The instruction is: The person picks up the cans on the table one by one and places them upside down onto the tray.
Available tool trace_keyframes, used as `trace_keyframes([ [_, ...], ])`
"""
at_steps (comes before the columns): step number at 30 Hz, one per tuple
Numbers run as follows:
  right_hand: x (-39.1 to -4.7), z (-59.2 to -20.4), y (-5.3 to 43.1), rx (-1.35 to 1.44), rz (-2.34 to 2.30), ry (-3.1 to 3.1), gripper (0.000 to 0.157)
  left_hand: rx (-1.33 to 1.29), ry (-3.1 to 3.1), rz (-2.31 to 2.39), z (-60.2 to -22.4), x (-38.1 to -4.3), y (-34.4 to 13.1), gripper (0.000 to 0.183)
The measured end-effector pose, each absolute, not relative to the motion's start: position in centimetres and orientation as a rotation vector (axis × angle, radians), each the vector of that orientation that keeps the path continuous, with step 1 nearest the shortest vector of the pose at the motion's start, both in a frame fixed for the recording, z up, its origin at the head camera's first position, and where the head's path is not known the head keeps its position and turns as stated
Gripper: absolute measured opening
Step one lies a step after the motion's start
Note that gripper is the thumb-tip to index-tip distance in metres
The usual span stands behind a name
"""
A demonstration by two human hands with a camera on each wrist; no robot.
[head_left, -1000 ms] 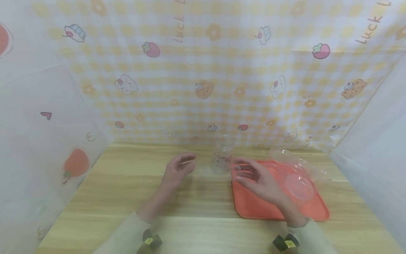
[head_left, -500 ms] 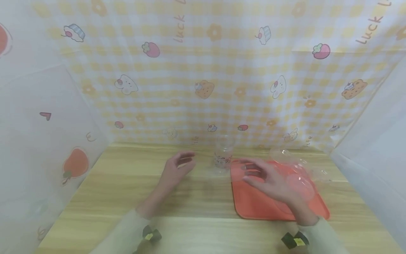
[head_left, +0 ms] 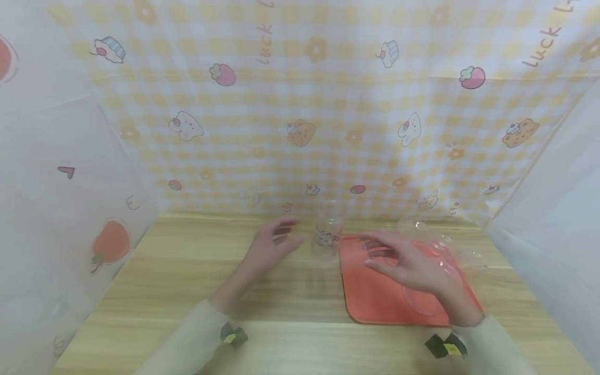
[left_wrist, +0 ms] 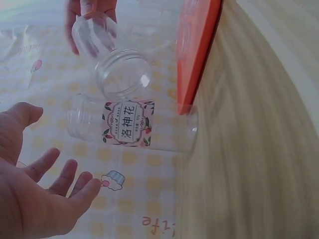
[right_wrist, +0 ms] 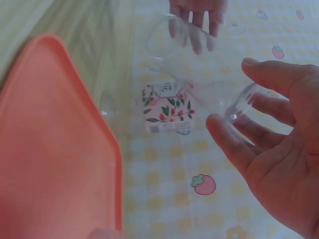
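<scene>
My right hand holds a clear plastic jar near its base, between thumb and fingers, over the left part of the orange tray. In the left wrist view this jar tilts, its round uncapped mouth towards my left hand. The left hand hovers with spread, bent fingers and holds nothing. Between the hands, farther back, a second clear jar with a floral label stands upright on the wooden table. In the head view the held jar is almost invisible.
More clear plastic pieces lie on and behind the tray's right side, their shapes hard to make out. A checked cloth hangs along the table's back edge, and pale sheets flank both sides.
My right hand has shifted to the right over the tray. The left hand has come slightly right, closer to the labelled jar, which stays in place.
</scene>
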State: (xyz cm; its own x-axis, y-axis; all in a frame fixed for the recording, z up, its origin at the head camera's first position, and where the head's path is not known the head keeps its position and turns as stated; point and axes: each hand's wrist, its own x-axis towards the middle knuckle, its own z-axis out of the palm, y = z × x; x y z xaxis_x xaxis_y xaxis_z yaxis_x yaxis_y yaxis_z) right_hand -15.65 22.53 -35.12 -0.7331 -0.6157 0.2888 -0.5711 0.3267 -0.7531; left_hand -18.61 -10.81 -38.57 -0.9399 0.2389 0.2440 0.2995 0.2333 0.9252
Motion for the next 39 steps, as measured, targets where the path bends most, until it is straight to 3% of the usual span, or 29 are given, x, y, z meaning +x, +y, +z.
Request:
trace_keyframes([
  [23,-16.4,-32.8,23.3,-1.306,-1.014,2.699,0.049,-0.532,-2.518,-1.676,-36.7,-20.5,-8.1,0.049],
  [39,-16.4,-31.6,22.9,-1.27,-0.794,2.77,0.049,-0.519,-2.654,-1.263,-36.1,-21.4,-5.8,0.077],
])
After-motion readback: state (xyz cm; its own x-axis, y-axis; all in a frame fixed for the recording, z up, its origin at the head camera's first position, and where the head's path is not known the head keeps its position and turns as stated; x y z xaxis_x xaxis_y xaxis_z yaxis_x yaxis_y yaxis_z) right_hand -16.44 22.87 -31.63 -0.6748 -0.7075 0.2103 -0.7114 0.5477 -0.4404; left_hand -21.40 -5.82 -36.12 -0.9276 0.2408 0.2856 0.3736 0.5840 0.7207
